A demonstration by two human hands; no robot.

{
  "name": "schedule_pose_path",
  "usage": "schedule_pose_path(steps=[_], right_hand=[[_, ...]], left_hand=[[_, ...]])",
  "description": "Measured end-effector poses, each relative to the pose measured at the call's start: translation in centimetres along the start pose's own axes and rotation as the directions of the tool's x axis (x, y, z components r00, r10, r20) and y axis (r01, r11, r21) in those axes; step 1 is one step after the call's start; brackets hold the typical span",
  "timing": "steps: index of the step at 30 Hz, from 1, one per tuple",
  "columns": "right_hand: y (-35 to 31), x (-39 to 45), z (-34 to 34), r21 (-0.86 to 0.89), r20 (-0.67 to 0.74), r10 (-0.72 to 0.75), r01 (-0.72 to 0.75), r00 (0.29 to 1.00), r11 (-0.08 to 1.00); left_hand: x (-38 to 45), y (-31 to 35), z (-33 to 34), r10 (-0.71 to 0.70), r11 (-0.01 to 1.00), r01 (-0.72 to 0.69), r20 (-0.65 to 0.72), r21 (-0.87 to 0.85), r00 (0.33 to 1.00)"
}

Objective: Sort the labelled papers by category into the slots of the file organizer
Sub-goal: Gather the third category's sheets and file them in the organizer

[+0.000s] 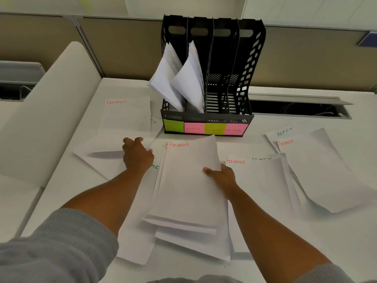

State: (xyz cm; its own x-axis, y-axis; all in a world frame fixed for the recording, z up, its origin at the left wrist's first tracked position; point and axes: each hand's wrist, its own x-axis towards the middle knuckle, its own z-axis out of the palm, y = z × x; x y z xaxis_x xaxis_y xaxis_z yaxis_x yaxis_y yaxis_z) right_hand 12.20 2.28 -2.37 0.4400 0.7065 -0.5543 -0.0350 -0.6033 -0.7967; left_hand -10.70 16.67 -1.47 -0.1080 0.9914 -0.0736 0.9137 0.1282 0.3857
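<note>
White desk [61,201] under beige partitions carries the organizer [208,78]; its HR and sports slots hold papers, finance and admin stand empty. Right hand [221,176] pinches a finance stack [187,180] at its edge, thumb on top. Left hand [137,154] lies fingers-down on a finance sheet [124,117]. Risk: the loosely squared stack may fan out or drag an admin sheet along.

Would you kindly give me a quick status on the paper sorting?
Right hand grips FINANCE stack; left hand touches loose sheet. File organizer: FINANCE and ADMIN slots empty. Path clear.
</note>
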Motion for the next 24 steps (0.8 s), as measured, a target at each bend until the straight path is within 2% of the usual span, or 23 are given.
schedule_pose_path(steps=[4, 7, 9, 11, 13, 15, 17, 20, 24], right_hand=[[-0.3, 0.7, 0.1, 0.014, 0.001, 0.022, -0.022, 1.0, 1.0], [-0.6, 1.3, 0.3, 0.013, -0.012, 0.022, -0.022, 1.0, 1.0], [-0.7, 1.7, 0.4, -0.001, -0.018, 0.029, -0.029, 0.999, 1.0], [-0.9, 2.0, 0.6, -0.009, -0.028, 0.04, -0.04, 0.999, 0.999], [-1.0, 2.2, 0.7, -0.008, -0.033, 0.045, -0.045, 0.998, 0.999], [-1.2, 2.3, 0.9, -0.02, -0.035, 0.039, -0.039, 0.999, 0.999], [-1.3, 2.1, 1.0, -0.017, -0.032, 0.04, -0.04, 0.999, 0.999], [-1.3, 1.7, 1.1, 0.0, -0.024, 0.042, -0.042, 0.999, 0.999], [-0.9, 0.8, 0.9, 0.006, -0.007, 0.042, -0.042, 0.999, 0.999]], left_hand=[[0.7, -0.4, 0.3, 0.008, 0.999, -0.007, -0.017, 0.054, 1.0], [0.9, -0.6, 0.3, -0.003, 0.974, 0.018, -0.067, 0.228, 0.998], [0.7, -0.6, 0.4, 0.009, 0.96, 0.021, -0.106, 0.281, 0.994], [0.3, -0.4, 0.7, 0.084, 0.971, -0.051, -0.137, 0.232, 0.987], [-0.4, -0.1, 1.1, 0.228, 0.973, -0.219, -0.142, 0.074, 0.963], [-1.6, 0.2, 1.5, 0.388, 0.917, -0.395, -0.099, -0.061, 0.916], [-3.0, 0.6, 2.1, 0.506, 0.857, -0.504, -0.014, -0.104, 0.862], [-5.0, 1.3, 2.9, 0.565, 0.822, -0.55, 0.083, -0.148, 0.821], [-7.5, 2.6, 3.5, 0.55, 0.833, -0.498, 0.253, -0.242, 0.796]])
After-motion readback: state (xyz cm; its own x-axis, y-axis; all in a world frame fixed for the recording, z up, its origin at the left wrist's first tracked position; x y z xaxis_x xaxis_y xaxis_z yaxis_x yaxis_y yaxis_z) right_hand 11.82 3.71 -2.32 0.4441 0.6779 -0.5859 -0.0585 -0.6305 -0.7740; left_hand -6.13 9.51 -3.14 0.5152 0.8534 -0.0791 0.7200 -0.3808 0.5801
